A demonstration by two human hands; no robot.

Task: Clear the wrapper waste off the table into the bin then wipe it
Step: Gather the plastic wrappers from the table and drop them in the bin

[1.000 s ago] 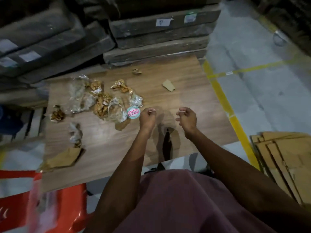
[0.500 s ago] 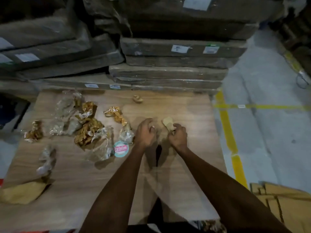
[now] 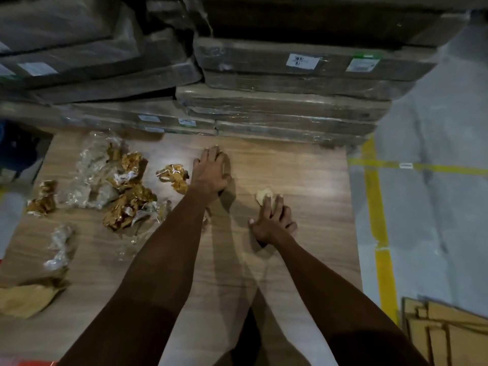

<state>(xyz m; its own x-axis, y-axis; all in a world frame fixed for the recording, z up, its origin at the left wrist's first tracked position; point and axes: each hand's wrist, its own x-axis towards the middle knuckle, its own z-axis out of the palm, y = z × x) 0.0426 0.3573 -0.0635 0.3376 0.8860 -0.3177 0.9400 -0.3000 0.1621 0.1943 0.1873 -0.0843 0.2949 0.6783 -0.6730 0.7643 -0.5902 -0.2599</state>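
On the wooden table (image 3: pixel 303 170) my right hand (image 3: pixel 273 223) pinches a small tan paper scrap (image 3: pixel 263 194) that sticks out past its fingertips. My left hand (image 3: pixel 211 170) lies palm down, fingers spread, on the far middle of the table; whatever is under it is hidden. Just left of it lies a gold wrapper (image 3: pixel 173 177). Further left is a heap of gold and clear wrappers (image 3: pixel 118 186), a separate gold wrapper (image 3: pixel 43 198), a crumpled clear wrapper (image 3: pixel 59 247) and a brown paper bag (image 3: pixel 23 299).
Stacked wrapped flat cartons (image 3: pixel 290 101) stand against the table's far edge. Grey floor with yellow tape lines (image 3: pixel 376 207) runs along the right side. Flattened cardboard (image 3: pixel 449 336) lies at the lower right. A red sliver (image 3: pixel 37 363) shows at the bottom left.
My left hand has reached forward from beside the right hand to the far middle of the table. My right hand has closed on the tan scrap and drawn it slightly back. The view has moved closer.
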